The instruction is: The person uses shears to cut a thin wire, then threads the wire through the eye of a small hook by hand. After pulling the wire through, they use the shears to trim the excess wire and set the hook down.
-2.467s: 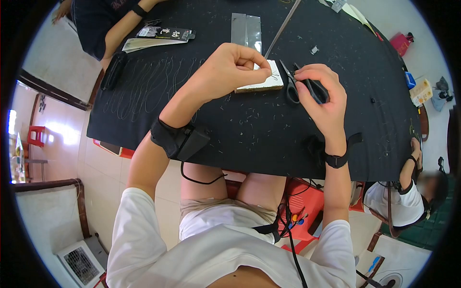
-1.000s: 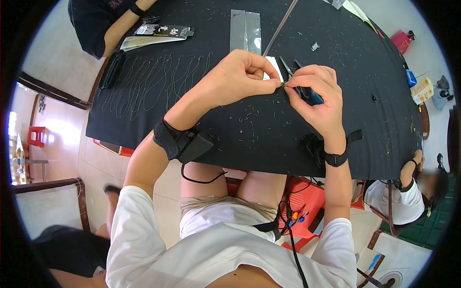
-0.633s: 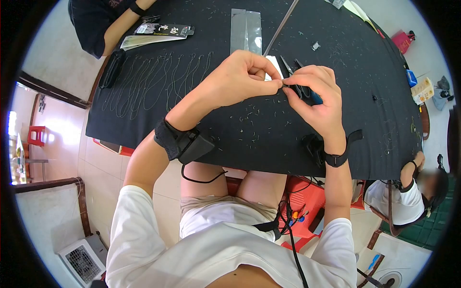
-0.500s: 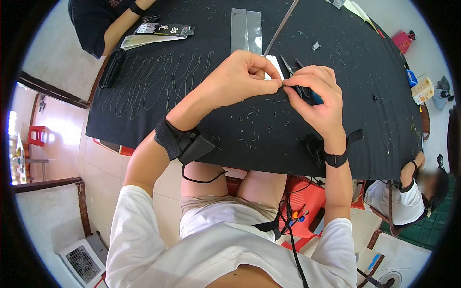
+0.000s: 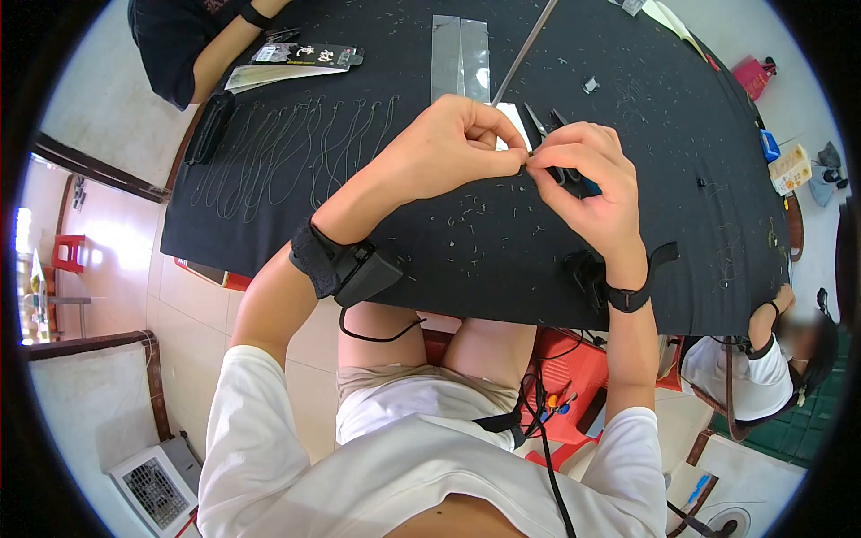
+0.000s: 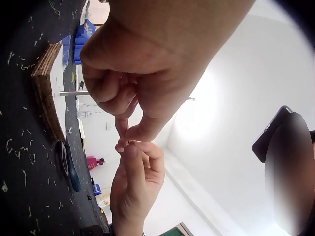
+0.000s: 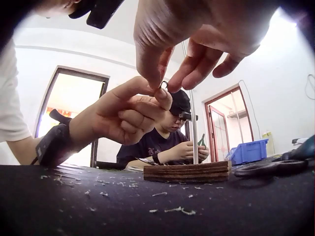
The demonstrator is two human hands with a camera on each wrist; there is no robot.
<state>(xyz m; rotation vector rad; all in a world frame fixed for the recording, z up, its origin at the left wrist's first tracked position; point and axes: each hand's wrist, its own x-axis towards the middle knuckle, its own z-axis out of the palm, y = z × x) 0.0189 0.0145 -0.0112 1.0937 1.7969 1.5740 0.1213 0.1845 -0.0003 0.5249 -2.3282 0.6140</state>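
My left hand [image 5: 457,148] pinches a small dark fish hook [image 7: 164,84] between thumb and index fingertip, above the table. My right hand [image 5: 592,175] meets it from the right, thumb and index finger pinching at the same hook. In the left wrist view the fingertips of the left hand [image 6: 142,83] and right hand [image 6: 135,182] come together; the hook is mostly hidden there. Behind the hands stands a white-topped wooden block [image 7: 187,173] with an upright metal rod [image 7: 194,123]. Dark-handled scissors [image 5: 535,121] lie beside the block, partly covered by my right hand.
Several looped thin lines [image 5: 260,170] lie on the black tablecloth [image 5: 430,269] at left, near a black printed packet [image 5: 309,56]. Clear plastic sleeves [image 5: 460,58] lie at the back. Small clippings are scattered about. Other people sit at the far left and right.
My hands were apart 2.5 s ago, the right one near the scissors; by 1 s ago their fingertips had met in front of the block. Since then only the fingertips have shifted slightly.
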